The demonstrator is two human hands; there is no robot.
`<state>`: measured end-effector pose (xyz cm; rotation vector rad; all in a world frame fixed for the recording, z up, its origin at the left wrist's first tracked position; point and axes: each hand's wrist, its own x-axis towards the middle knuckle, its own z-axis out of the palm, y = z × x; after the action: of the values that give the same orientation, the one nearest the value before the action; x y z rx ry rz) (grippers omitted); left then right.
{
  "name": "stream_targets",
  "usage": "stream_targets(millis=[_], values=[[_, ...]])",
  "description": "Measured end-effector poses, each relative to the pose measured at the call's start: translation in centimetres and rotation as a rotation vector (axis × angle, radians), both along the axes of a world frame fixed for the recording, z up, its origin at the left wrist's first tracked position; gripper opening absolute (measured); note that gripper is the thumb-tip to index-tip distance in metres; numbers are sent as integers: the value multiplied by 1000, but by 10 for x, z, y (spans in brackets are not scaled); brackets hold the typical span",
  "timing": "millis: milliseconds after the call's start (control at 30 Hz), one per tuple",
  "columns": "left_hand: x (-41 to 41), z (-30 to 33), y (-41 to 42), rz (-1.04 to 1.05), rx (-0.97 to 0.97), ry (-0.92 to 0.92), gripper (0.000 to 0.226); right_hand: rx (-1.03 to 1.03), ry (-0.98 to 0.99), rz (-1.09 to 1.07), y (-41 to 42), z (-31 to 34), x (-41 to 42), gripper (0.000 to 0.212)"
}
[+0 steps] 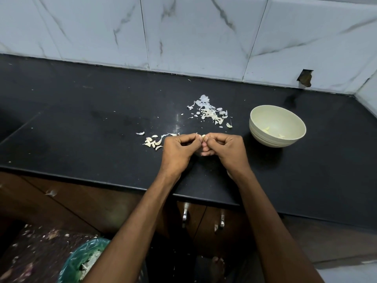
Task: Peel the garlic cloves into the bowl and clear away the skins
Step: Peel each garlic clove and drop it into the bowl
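Left hand [179, 149] and right hand [224, 149] pinch one garlic clove [203, 137], mostly hidden by fingers; bowl [265, 137] far right.

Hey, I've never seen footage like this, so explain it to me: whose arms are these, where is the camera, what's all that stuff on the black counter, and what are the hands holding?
There is no machine here. The one picture comes from a camera worn on a person's head, looking down at their own two bare arms. The left hand and right hand meet over a black counter and pinch one small garlic clove between their fingertips, apparently peeling it. On the counter lie two scatters of papery garlic skins: a far pile and a near pile beside the left hand. To the right stands a pale bowl holding a few peeled cloves. Below the counter, at lower left, a bin lined with a green bag holds more skins.
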<state>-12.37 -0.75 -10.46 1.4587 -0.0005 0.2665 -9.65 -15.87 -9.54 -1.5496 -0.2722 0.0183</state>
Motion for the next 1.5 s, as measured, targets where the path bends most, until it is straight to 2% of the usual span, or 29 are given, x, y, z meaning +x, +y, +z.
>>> stream_targets(millis=[133,200,300,433,733,1033,1200,1333,1500], values=[[-3,5,-3,5,5,-9,12,-31,-16,-38,1,0,-2,22],[-2,6,-3,2,10,7,5,-106,-70,-67,2,-2,-3,22],[3,2,-2,59,17,32,13,-227,-166,-64,4,-6,-5,15],[2,0,-3,81,15,38,12,-307,-245,-115,7,-7,-5,14],[3,0,-5,103,-49,80,7,-261,-139,-127,9,-6,-1,6],[3,-1,-5,150,16,86,15,-273,-119,-118,9,-5,-3,10],[-1,2,-7,125,41,33,19,-137,7,-76,6,-4,1,8],[-1,4,-7,116,-4,25,21,-57,38,-38,5,0,0,13],[0,4,-4,91,-90,83,20,-81,22,-40,6,-1,-1,11]])
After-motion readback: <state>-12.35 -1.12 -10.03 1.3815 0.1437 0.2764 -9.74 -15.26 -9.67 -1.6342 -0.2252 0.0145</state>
